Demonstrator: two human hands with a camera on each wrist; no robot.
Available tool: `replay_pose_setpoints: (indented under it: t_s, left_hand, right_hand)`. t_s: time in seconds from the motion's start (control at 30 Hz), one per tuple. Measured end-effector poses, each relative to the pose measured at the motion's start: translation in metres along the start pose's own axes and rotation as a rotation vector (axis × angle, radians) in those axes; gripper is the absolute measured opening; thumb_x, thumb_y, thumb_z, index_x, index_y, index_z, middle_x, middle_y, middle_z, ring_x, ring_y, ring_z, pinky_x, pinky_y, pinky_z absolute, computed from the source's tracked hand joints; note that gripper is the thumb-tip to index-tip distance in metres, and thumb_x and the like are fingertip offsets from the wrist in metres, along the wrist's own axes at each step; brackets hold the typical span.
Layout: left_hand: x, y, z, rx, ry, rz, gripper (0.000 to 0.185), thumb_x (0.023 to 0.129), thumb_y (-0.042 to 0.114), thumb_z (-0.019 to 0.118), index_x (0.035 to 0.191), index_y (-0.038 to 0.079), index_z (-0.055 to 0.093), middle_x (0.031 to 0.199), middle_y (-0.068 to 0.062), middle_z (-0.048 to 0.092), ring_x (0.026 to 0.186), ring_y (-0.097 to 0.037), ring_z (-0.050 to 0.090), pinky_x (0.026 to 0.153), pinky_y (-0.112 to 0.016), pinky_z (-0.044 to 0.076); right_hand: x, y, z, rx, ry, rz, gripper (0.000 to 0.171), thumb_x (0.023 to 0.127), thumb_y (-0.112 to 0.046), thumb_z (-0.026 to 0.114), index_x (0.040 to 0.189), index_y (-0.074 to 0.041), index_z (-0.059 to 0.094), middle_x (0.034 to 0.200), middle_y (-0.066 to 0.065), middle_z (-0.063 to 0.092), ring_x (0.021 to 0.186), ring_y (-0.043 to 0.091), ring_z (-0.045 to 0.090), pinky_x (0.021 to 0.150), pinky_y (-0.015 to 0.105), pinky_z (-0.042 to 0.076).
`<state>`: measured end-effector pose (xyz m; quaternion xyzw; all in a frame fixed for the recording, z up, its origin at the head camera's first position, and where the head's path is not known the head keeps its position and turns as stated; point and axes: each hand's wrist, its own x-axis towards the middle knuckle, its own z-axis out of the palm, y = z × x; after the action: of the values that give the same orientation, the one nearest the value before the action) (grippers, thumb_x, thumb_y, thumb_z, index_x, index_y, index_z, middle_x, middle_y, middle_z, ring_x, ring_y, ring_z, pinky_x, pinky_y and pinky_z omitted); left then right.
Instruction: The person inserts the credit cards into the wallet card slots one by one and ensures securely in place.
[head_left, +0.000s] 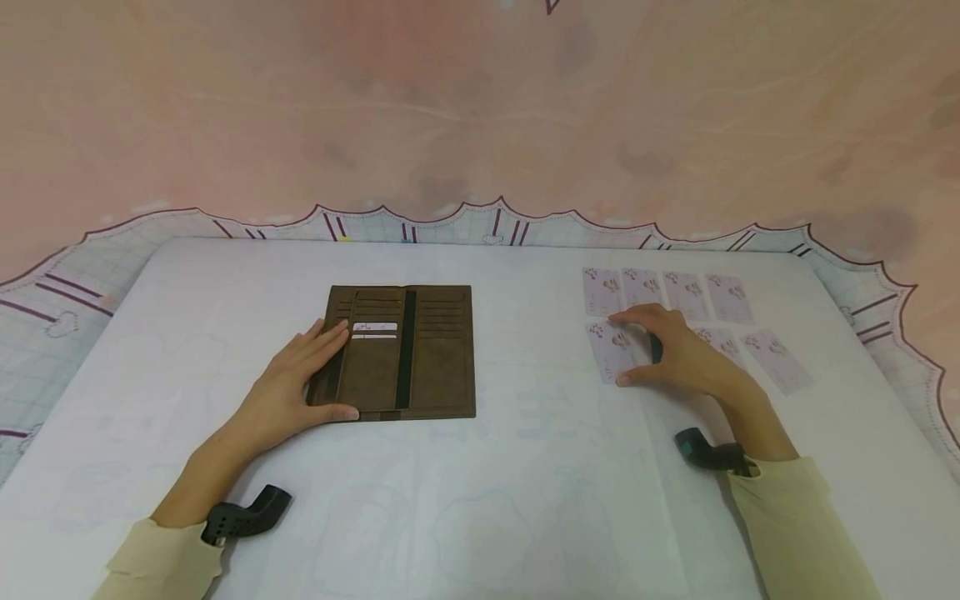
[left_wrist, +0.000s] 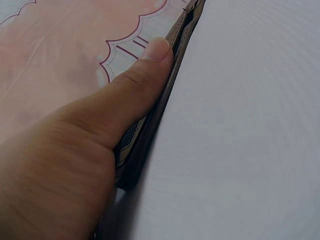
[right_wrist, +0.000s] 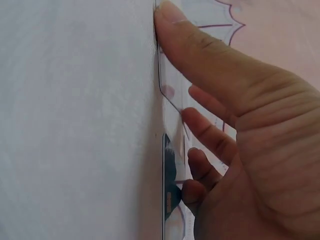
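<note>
White table (head_left: 525, 467) bears one brown wallet (head_left: 435, 367), lying open left of centre; left hand (head_left: 300, 392) rests flat on its left edge, fingers straight, thumb along the near edge; cards (head_left: 686, 296) lie in two rows at right, four behind, at least three in front; right hand (head_left: 675, 350) covers the front row, thumb and fingers pinching one card (head_left: 611, 350).

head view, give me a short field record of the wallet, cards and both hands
wallet: brown leather long wallet, lying open and flat on the white table
slots: a white card sits in a left-panel slot
left hand: rests on the wallet's left edge
cards: pale patterned cards laid in rows
right hand: on the near row's left card
</note>
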<state>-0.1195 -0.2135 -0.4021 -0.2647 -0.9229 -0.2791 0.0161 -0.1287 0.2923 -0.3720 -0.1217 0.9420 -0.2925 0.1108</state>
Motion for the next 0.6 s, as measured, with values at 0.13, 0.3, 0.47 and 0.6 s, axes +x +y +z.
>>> replay_pose_setpoints:
  t_s: [0.13,0.3,0.47,0.6]
  left_hand:
    - [-0.0005,0.0010,-0.0006,-0.005,0.000,0.003,0.101,0.070,0.041,0.083,0.150,0.010,0.031,0.154,-0.012,0.028,0.144,-0.034,0.012,0.114,-0.054,0.010]
    - [-0.0009,0.0007,-0.0007,-0.013,0.003,0.006,0.100,0.071,0.040,0.083,0.150,0.010,0.031,0.154,-0.012,0.028,0.144,-0.034,0.012,0.114,-0.054,0.010]
    - [-0.0008,0.0010,-0.0001,-0.010,0.002,0.004,0.100,0.070,0.040,0.084,0.150,0.009,0.032,0.154,-0.012,0.028,0.143,-0.034,0.012,0.114,-0.055,0.010]
    - [-0.0005,0.0015,-0.0003,-0.015,-0.001,-0.002,0.100,0.070,0.040,0.084,0.150,0.009,0.032,0.154,-0.012,0.028,0.144,-0.034,0.012,0.113,-0.056,0.010]
  right_hand:
    - [0.0006,-0.0016,0.0002,-0.014,-0.004,0.014,0.078,0.071,-0.034,0.085,0.138,-0.019,0.048,0.147,0.015,0.033,0.129,0.038,0.030,0.104,0.061,0.027]
    - [0.0011,-0.0028,0.0005,-0.012,-0.004,0.023,0.082,0.070,-0.034,0.086,0.140,-0.020,0.046,0.144,0.017,0.033,0.128,0.039,0.030,0.103,0.062,0.029]
    - [0.0018,-0.0022,0.0009,-0.032,0.016,0.023,0.088,0.067,-0.035,0.087,0.142,-0.017,0.045,0.134,0.018,0.032,0.119,0.036,0.036,0.100,0.059,0.035]
    - [0.0022,-0.0040,0.0014,-0.029,0.044,0.036,0.089,0.067,-0.033,0.088,0.141,-0.013,0.044,0.130,0.019,0.031,0.114,0.036,0.039,0.098,0.057,0.038]
